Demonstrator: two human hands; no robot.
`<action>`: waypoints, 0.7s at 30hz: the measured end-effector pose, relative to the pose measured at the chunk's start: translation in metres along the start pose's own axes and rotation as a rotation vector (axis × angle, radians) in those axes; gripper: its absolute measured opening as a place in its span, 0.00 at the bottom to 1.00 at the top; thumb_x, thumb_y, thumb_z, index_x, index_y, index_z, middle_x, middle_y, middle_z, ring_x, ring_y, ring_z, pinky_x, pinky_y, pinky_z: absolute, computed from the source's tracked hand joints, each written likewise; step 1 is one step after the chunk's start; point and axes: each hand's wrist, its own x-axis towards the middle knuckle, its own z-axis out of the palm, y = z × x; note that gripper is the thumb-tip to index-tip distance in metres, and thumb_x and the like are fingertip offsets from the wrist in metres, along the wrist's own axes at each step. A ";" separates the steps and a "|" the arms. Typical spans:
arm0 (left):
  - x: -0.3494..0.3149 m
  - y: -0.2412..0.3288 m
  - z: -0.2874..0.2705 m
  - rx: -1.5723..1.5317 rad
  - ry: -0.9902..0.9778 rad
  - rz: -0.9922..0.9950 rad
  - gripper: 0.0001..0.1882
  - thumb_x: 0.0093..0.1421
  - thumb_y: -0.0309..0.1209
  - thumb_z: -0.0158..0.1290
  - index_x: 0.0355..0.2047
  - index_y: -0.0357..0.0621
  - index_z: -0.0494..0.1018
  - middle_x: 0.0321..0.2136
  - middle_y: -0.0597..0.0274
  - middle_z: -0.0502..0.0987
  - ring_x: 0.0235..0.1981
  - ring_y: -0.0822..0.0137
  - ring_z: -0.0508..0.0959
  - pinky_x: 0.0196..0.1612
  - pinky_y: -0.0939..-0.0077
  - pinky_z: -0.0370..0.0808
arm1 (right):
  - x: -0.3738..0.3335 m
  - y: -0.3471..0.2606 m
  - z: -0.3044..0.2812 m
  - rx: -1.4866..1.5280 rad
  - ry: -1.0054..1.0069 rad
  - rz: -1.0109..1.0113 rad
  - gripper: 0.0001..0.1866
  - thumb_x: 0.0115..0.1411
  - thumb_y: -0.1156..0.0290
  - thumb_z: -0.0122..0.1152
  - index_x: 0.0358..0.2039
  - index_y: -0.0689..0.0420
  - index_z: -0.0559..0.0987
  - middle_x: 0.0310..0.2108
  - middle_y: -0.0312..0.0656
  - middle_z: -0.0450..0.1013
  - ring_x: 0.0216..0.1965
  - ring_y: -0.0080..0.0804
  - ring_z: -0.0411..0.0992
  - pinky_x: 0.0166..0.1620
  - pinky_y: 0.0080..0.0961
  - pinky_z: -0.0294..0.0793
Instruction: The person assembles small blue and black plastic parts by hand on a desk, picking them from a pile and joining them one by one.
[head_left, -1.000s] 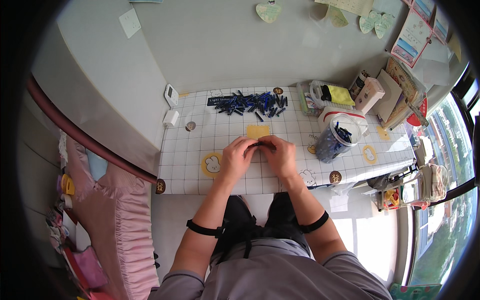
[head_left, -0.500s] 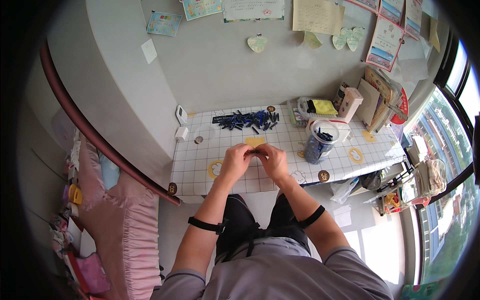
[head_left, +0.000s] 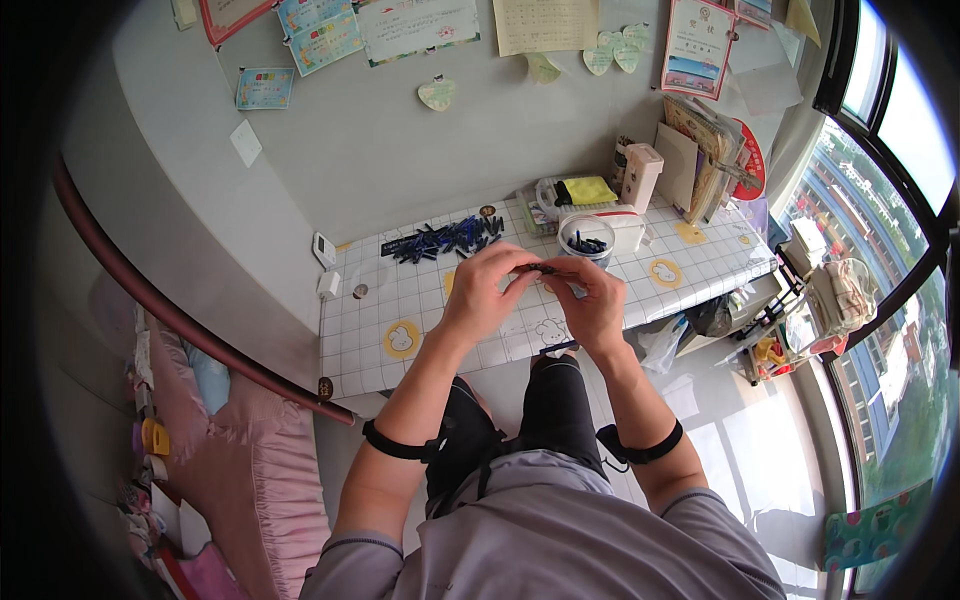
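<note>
My left hand (head_left: 482, 296) and my right hand (head_left: 598, 302) meet above the table, fingers closed in a pinch. Between their fingertips is a small dark piece (head_left: 541, 268), mostly covered, so its kind is unclear. A thin dark blue stick (head_left: 560, 346) shows below my right hand, by the table's front edge; whether the hand holds it I cannot tell. Behind my hands stands a clear round jar (head_left: 586, 222) with short dark blue pieces inside, its lower part hidden. Farther left lies a loose pile of short black and dark blue stick-like pieces (head_left: 450, 240).
A grid-patterned cloth covers the table (head_left: 360, 330). At the back right are a box with a yellow cloth (head_left: 588, 190), a pale pink container (head_left: 640, 176) and upright books (head_left: 695, 150). A small white device (head_left: 323, 250) sits at the left edge, beside the wall.
The view has shifted right. Both hands have risen and moved right, now partly in front of the jar, still pinched together. The thin dark stick below the right hand has come into sight.
</note>
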 end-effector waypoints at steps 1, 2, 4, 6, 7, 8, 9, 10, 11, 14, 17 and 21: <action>0.004 0.000 0.004 -0.007 -0.007 0.013 0.06 0.40 0.20 0.49 0.23 0.37 0.68 0.21 0.58 0.69 0.22 0.64 0.70 0.23 0.79 0.67 | 0.001 0.000 -0.003 -0.013 0.023 0.002 0.08 0.40 0.83 0.53 0.24 0.63 0.70 0.22 0.41 0.69 0.24 0.28 0.70 0.28 0.16 0.68; 0.007 0.000 0.009 -0.014 -0.014 0.026 0.06 0.41 0.20 0.49 0.23 0.37 0.68 0.22 0.58 0.69 0.22 0.63 0.71 0.24 0.78 0.67 | 0.002 0.000 -0.007 -0.025 0.046 0.004 0.08 0.39 0.83 0.53 0.24 0.63 0.70 0.22 0.41 0.69 0.24 0.28 0.70 0.28 0.16 0.68; 0.015 0.000 0.019 -0.027 -0.012 0.049 0.07 0.41 0.20 0.48 0.24 0.38 0.68 0.23 0.58 0.70 0.23 0.62 0.71 0.25 0.77 0.68 | 0.006 0.003 -0.013 -0.027 0.095 -0.017 0.08 0.39 0.84 0.53 0.24 0.63 0.70 0.23 0.42 0.69 0.24 0.28 0.70 0.28 0.17 0.68; 0.022 -0.002 0.026 -0.040 -0.020 0.064 0.08 0.41 0.20 0.48 0.26 0.38 0.68 0.24 0.57 0.70 0.25 0.62 0.71 0.26 0.77 0.68 | 0.009 0.006 -0.020 -0.054 0.122 -0.019 0.08 0.39 0.84 0.52 0.25 0.63 0.70 0.23 0.42 0.68 0.24 0.28 0.70 0.28 0.17 0.68; 0.024 -0.003 0.029 -0.045 -0.025 0.067 0.09 0.41 0.20 0.48 0.26 0.39 0.67 0.24 0.57 0.70 0.25 0.62 0.71 0.27 0.77 0.68 | 0.011 0.007 -0.022 -0.064 0.133 -0.017 0.09 0.39 0.84 0.52 0.25 0.63 0.70 0.23 0.42 0.68 0.24 0.29 0.70 0.28 0.17 0.68; 0.027 -0.002 0.030 -0.039 -0.033 0.048 0.10 0.41 0.18 0.49 0.27 0.38 0.68 0.24 0.57 0.70 0.24 0.64 0.72 0.27 0.79 0.69 | 0.012 0.007 -0.024 -0.083 0.157 -0.002 0.09 0.39 0.84 0.53 0.25 0.63 0.70 0.23 0.42 0.68 0.24 0.29 0.70 0.28 0.17 0.68; 0.030 -0.004 0.032 -0.033 -0.036 0.072 0.10 0.40 0.18 0.49 0.27 0.38 0.68 0.24 0.57 0.70 0.24 0.65 0.72 0.27 0.80 0.70 | 0.014 0.007 -0.025 -0.095 0.172 0.002 0.10 0.39 0.84 0.53 0.26 0.63 0.70 0.23 0.42 0.68 0.24 0.29 0.70 0.27 0.17 0.68; 0.031 -0.007 0.034 -0.030 -0.038 0.093 0.11 0.40 0.18 0.49 0.27 0.38 0.68 0.24 0.57 0.70 0.24 0.66 0.72 0.27 0.81 0.70 | 0.015 0.007 -0.027 -0.108 0.183 0.010 0.10 0.39 0.84 0.53 0.27 0.63 0.70 0.23 0.42 0.68 0.24 0.29 0.70 0.27 0.16 0.68; 0.032 -0.009 0.036 -0.026 -0.041 0.115 0.11 0.40 0.18 0.50 0.27 0.38 0.68 0.23 0.57 0.70 0.23 0.66 0.72 0.27 0.82 0.71 | 0.016 0.006 -0.028 -0.120 0.196 0.015 0.11 0.39 0.84 0.53 0.27 0.63 0.70 0.24 0.42 0.68 0.24 0.28 0.70 0.27 0.16 0.68; 0.030 -0.014 0.040 -0.023 -0.038 0.126 0.10 0.40 0.18 0.50 0.26 0.38 0.68 0.23 0.58 0.70 0.22 0.67 0.72 0.25 0.82 0.70 | 0.016 0.010 -0.032 -0.155 0.185 0.019 0.10 0.39 0.83 0.53 0.26 0.62 0.71 0.23 0.43 0.68 0.23 0.29 0.70 0.26 0.16 0.69; 0.026 -0.016 0.043 -0.013 -0.037 0.105 0.09 0.39 0.18 0.50 0.25 0.38 0.69 0.23 0.58 0.70 0.22 0.66 0.72 0.24 0.81 0.69 | 0.012 0.015 -0.034 -0.203 0.151 0.007 0.09 0.39 0.82 0.53 0.25 0.62 0.71 0.21 0.43 0.68 0.22 0.30 0.69 0.25 0.17 0.68; 0.022 -0.013 0.045 -0.029 -0.039 0.030 0.09 0.39 0.18 0.50 0.25 0.38 0.69 0.22 0.58 0.70 0.22 0.64 0.72 0.24 0.81 0.69 | 0.007 0.011 -0.037 -0.342 0.116 0.007 0.07 0.38 0.80 0.54 0.23 0.60 0.72 0.19 0.42 0.68 0.21 0.33 0.67 0.24 0.21 0.66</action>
